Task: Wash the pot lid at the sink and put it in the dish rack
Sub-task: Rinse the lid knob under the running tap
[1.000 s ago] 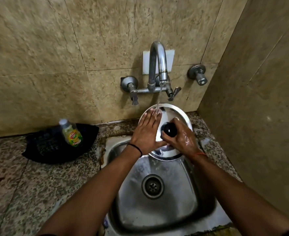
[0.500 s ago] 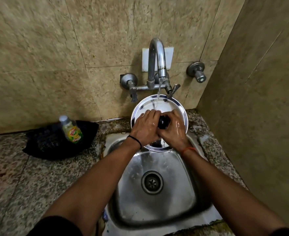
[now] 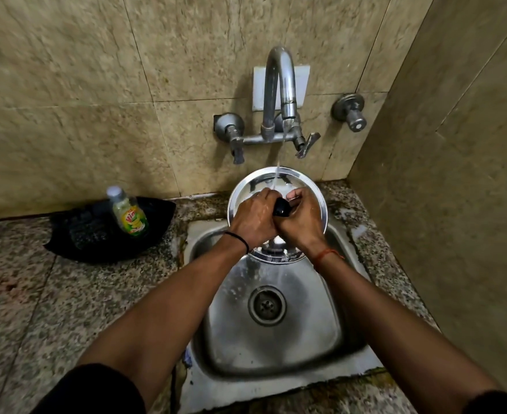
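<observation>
Both hands, left (image 3: 253,218) and right (image 3: 301,222), close their grip around the lid (image 3: 313,194) knob (image 3: 281,207), tilting it under the tap (image 3: 279,94) stream for rinsing.

Legible text occurs on one object only: the bottle (image 3: 129,213), standing at about 9 o'clock from the sink (image 3: 330,318), on a black tray (image 3: 76,234). Its label shows the red letters "Vi", followed by a third letter too blurred to read, on a yellow-green ground. Smaller print below it cannot be read. No other readable marks appear.
</observation>
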